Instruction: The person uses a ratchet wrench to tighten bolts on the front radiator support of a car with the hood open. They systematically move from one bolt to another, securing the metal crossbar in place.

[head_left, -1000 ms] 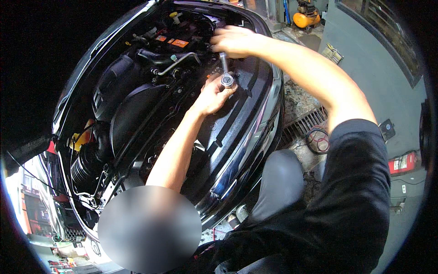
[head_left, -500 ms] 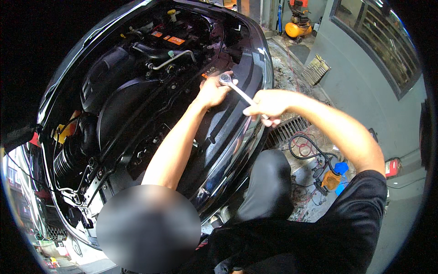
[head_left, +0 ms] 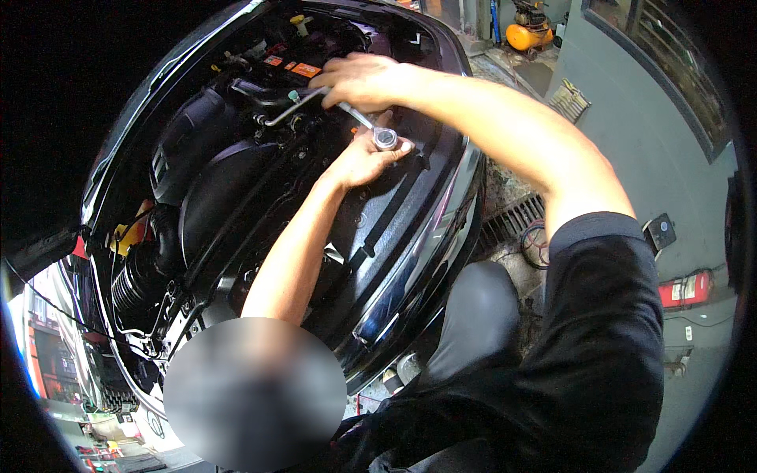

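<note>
A silver ratchet wrench (head_left: pixel 385 139) stands over the front of the open engine bay, its round head toward me and its handle slanting away to the far left. My left hand (head_left: pixel 363 160) closes around the head, with the thumb out along its right side. At the handle's far end my right hand (head_left: pixel 364 83) curls over it from above; its fingertips are partly blurred. Whatever sits under the ratchet head is hidden by my left hand. Close to my right fingers runs a bent metal pipe (head_left: pixel 296 109) with a green cap (head_left: pixel 294 96).
A battery with orange labels (head_left: pixel 303 69) lies beyond my right hand. The black engine cover (head_left: pixel 189 138) and a ribbed air hose (head_left: pixel 132 285) are to the left. The car's front edge (head_left: pixel 430 272) curves past my knee. An orange compressor (head_left: pixel 528 36) and a red fire extinguisher (head_left: pixel 684 291) stand right.
My right hand has swung the ratchet handle from the right of the head to the far left. My left hand has stayed at the head. The view has shifted slightly.
</note>
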A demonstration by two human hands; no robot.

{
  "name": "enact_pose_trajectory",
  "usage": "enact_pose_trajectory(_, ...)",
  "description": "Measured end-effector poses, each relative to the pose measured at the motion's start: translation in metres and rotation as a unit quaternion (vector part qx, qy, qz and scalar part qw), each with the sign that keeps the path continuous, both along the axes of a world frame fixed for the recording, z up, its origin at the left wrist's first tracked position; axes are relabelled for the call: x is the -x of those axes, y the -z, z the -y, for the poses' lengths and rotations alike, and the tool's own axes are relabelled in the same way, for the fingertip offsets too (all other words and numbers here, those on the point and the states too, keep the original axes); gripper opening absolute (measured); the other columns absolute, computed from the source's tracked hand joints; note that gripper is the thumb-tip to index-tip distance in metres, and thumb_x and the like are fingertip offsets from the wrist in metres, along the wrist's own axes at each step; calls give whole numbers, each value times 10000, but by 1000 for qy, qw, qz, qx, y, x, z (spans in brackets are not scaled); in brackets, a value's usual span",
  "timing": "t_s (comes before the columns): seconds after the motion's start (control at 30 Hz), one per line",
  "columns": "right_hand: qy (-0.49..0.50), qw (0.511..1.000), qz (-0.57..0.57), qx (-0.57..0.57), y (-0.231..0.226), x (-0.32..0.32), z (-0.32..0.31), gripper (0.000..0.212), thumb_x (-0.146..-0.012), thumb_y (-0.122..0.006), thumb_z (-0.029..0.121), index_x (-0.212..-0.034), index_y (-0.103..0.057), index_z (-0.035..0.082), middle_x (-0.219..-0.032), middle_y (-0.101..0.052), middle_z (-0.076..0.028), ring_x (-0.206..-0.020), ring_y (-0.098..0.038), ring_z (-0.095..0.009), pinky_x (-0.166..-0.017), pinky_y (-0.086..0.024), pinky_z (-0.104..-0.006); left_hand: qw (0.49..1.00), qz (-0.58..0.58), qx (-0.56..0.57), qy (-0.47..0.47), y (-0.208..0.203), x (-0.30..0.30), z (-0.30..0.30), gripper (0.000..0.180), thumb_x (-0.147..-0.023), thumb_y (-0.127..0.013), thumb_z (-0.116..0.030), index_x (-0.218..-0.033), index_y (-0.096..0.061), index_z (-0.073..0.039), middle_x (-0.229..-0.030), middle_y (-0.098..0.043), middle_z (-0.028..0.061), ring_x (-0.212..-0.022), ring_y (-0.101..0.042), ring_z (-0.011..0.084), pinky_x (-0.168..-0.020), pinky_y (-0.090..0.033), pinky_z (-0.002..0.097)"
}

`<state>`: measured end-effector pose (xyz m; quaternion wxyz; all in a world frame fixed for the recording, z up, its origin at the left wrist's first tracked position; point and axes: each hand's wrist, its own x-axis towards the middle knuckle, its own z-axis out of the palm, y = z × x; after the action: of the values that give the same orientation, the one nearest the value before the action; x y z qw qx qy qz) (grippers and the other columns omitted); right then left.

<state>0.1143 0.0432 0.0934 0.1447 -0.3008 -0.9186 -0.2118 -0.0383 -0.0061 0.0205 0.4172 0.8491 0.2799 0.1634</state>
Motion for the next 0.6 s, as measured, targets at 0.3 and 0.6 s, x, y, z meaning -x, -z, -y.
enact_pose_trajectory(0.3,314,865,14,391,8,-84,169,448,-910,-711,438,-885,-749,-8,-732,-717,-178,-721,-740,-293,-672,-581,-445,997,33,-38,-59,26,-4,-11,593,-897,-776,-301,-1344,-571,29,-1217,-687,147,-1154,-615,198,-1003,-469,331)
enact_pose_trajectory(0.6,394,718,0,574,-7,-74,151,413,-947,-679,432,-940,-728,22,-729,-721,-94,-569,-682,-175,-505,-559,-340,984,-4,-174,-45,18,8,-7,590,-931,-646,-566,-1334,-661,-134,-1532,-483,161,-1516,-253,356,-1256,-126,494)
